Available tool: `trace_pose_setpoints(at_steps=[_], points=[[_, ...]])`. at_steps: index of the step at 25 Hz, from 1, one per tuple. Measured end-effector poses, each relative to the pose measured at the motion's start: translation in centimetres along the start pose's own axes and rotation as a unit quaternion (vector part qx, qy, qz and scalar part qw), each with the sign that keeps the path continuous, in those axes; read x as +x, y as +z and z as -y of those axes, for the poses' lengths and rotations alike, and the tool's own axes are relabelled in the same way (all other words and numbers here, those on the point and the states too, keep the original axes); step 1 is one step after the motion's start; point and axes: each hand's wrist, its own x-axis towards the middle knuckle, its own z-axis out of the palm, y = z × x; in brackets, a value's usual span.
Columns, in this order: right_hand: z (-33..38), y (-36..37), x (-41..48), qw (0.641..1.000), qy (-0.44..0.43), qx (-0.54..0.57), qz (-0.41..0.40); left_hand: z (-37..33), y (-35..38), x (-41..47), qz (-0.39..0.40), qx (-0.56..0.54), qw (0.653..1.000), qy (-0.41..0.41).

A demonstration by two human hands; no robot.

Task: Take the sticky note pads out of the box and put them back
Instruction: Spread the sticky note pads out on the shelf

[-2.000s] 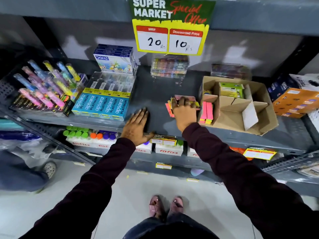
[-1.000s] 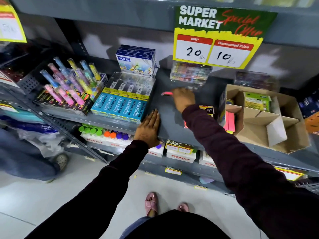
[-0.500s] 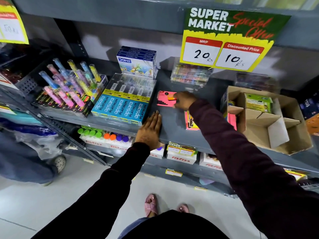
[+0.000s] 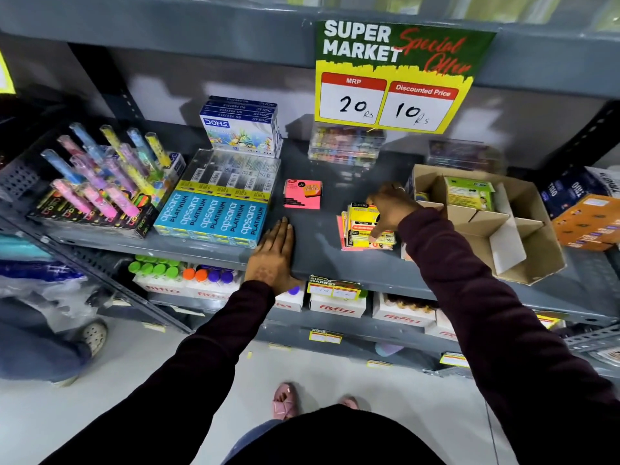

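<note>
A pink sticky note pad point(image 4: 302, 194) lies alone on the grey shelf point(image 4: 322, 260), right of the blue pencil boxes. A small heap of yellow and pink pads point(image 4: 364, 227) lies further right, beside the open cardboard box point(image 4: 523, 236). A green pack point(image 4: 469, 193) stands inside the box. My right hand point(image 4: 391, 207) hangs over the heap with fingers spread, tips touching the top yellow pad. My left hand point(image 4: 273, 256) rests flat on the shelf's front edge, empty.
Blue Apsara pencil boxes point(image 4: 214, 216) and a Doms box point(image 4: 240, 129) stand left of the pink pad. A tray of coloured highlighters point(image 4: 100, 182) sits far left. Clear cases point(image 4: 345, 144) stand at the back. Orange and dark boxes point(image 4: 587, 216) crowd the right end.
My right hand has let go of the pink pad near the pencil boxes and swung back right to the heap beside the box. My left hand has stayed put.
</note>
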Motion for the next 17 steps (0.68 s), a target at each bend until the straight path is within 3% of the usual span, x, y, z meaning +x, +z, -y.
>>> trace_pose_setpoints(at_steps=[3, 8, 10, 14, 17], points=[[0.1, -0.7, -0.1, 0.999, -0.008, 0.04, -0.025, 0.0, 0.0, 0.1, 0.019, 0.015, 1.0, -0.008], [0.7, -3.5, 0.0, 0.988, -0.041, 0.146, 0.015, 0.2, 0.5, 0.2, 0.032, 0.035, 0.999, -0.016], [0.9, -4.7, 0.9, 0.986, -0.045, 0.159, -0.032, 0.2, 0.6, 0.1, 0.034, 0.033, 0.999, -0.016], [1.7, -3.6, 3.6, 0.978, 0.061, 0.099, -0.172, 0.1, 0.5, 0.3, 0.024, 0.029, 0.999, -0.008], [2.3, -0.2, 5.1, 0.988, 0.097, 0.054, -0.108, 0.0, 0.1, 0.3, 0.024, 0.017, 1.0, -0.005]])
